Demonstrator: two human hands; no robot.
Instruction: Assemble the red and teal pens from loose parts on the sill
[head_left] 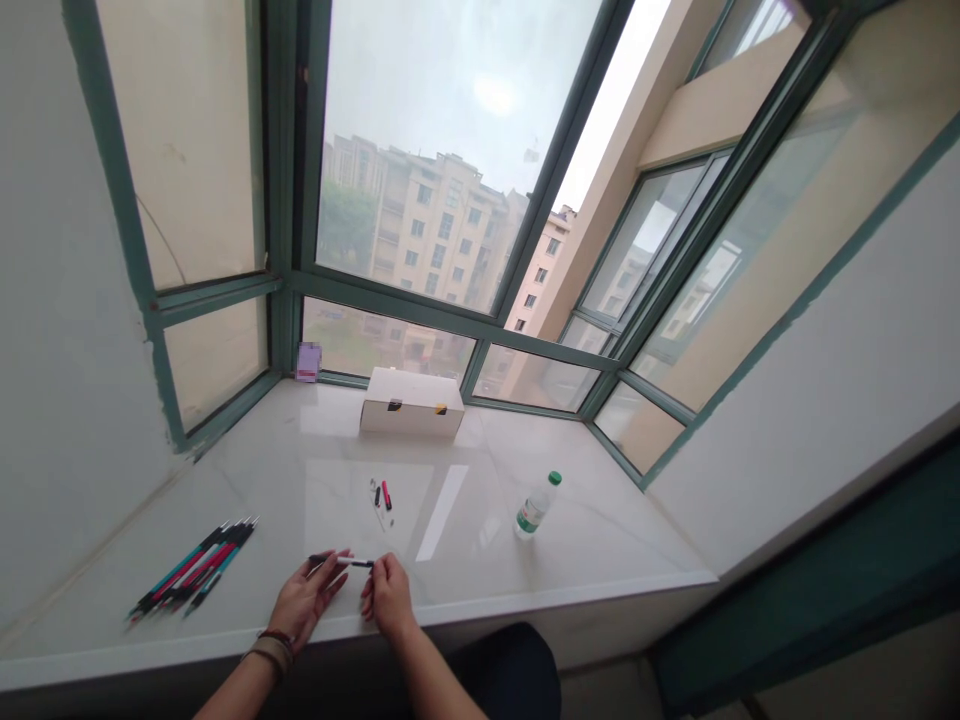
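Just above the front edge of the white sill, a black and white pen (pixel 354 562) lies level between my two hands. My left hand (pixel 306 598) grips its left part between thumb and fingers, and a bracelet and a band circle that wrist. At the pen's dark right end, my right hand (pixel 391 594) is closed in a pinch; its fingers partly hide the tip. Beyond my hands lie small loose pen parts (pixel 382 496), among them a red and black piece and a black piece. Left of my hands rests a bundle of pens (pixel 199 566) in black, red and teal.
A white box (pixel 412 404) stands at the back against the window frame. To its left, a small purple packet (pixel 308 362) leans at the corner. A clear bottle (pixel 531 512) with a green cap stands on the right of the marble-look sill (pixel 600 560).
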